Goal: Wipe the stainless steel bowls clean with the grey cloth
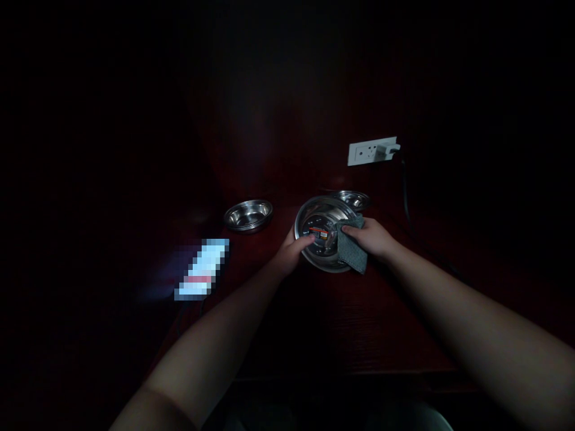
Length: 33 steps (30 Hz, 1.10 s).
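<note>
A shiny metal bowl (321, 209) is held up over the dark red table, tilted so its inside faces me. On its inner bottom sits a small orange and black label (318, 233). My left hand (291, 251) grips the bowl's left side, thumb over the rim and pointing inward; its other fingers are hidden behind. With my right hand (372, 236) I hold a grey-green cloth (353, 244) against the bowl's right side. The thumb presses the cloth, which drapes over the rim and hangs down. The right fingers behind the bowl are hidden.
Two more metal bowls stand on the table (359, 335): one at the left (248, 215), another behind the held bowl (353, 199). A bright, pixelated screen (202, 269) lies at left. A wall socket (363, 153) holds a plug with a black cable (405, 191) hanging down.
</note>
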### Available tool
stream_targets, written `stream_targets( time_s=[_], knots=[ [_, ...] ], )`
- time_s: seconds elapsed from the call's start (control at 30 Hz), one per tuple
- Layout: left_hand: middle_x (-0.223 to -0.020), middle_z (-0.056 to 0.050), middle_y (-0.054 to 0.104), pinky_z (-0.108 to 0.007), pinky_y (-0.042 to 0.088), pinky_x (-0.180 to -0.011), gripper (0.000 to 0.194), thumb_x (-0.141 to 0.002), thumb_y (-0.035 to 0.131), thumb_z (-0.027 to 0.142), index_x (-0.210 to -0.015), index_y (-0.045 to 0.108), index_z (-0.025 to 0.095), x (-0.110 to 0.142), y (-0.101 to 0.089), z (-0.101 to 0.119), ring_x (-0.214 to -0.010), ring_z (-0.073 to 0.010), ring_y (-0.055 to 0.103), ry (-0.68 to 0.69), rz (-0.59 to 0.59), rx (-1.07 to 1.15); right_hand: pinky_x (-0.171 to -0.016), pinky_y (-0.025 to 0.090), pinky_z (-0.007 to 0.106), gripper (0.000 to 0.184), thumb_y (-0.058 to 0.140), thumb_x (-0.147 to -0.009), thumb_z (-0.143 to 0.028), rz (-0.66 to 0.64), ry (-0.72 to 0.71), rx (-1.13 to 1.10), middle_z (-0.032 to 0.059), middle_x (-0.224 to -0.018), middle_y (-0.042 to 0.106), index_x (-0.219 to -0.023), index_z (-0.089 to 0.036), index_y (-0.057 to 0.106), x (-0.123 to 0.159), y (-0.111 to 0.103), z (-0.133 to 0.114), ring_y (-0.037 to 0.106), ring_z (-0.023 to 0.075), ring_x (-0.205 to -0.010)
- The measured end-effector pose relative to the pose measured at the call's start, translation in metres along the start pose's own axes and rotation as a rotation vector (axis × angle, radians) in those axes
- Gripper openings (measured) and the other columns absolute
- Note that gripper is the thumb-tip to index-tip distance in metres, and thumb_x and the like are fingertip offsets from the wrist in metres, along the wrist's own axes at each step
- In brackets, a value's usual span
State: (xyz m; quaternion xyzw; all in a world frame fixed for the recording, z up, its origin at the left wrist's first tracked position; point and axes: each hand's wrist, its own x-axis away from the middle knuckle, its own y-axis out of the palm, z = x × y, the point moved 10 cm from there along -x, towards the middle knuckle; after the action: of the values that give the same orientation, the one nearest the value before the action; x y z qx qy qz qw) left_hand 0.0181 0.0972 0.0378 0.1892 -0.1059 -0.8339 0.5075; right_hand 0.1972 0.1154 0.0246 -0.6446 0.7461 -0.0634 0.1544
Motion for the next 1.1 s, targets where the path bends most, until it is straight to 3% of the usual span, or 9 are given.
stream_targets(
  time_s=[0.47, 0.73, 1.1],
  knots=[
    [-0.11, -0.01, 0.063, -0.04, 0.044, -0.088, 0.05, -0.065, 0.067, 0.029, -0.111, 0.054, 0.014, -0.001, -0.013, -0.016, -0.101, -0.0262, 0.059, -0.117, 0.028, -0.005, -0.069, 0.049, 0.028, 0.022, 0.058, -0.073, -0.026, -0.011, -0.002, 0.138, 0.0064, -0.089, 0.069, -0.092, -0.015, 0.064, 0.005, 0.0, -0.009, 0.064, 0.0178, -0.076],
    [-0.105, -0.01, 0.065, -0.04, 0.047, -0.083, 0.048, -0.071, 0.062, 0.03, -0.115, 0.052, 0.015, 0.0, -0.011, -0.018, -0.091, -0.0241, 0.062, -0.133, -0.04, -0.034, -0.07, 0.048, 0.028, 0.024, 0.058, -0.074, -0.027, -0.012, -0.009, 0.21, 0.0058, -0.088, 0.069, -0.093, -0.016, 0.064, 0.009, 0.0, -0.016, 0.063, 0.0168, -0.075],
    [-0.107, -0.012, 0.064, -0.04, 0.046, -0.084, 0.046, -0.068, 0.065, 0.032, -0.109, 0.056, 0.013, 0.001, -0.011, -0.025, -0.094, -0.0264, 0.062, -0.193, -0.021, -0.004, -0.067, 0.048, 0.028, 0.021, 0.059, -0.072, -0.028, 0.0, -0.054, 0.263, 0.0053, -0.085, 0.069, -0.089, -0.017, 0.064, 0.006, -0.002, -0.015, 0.063, 0.0177, -0.073]
  ],
)
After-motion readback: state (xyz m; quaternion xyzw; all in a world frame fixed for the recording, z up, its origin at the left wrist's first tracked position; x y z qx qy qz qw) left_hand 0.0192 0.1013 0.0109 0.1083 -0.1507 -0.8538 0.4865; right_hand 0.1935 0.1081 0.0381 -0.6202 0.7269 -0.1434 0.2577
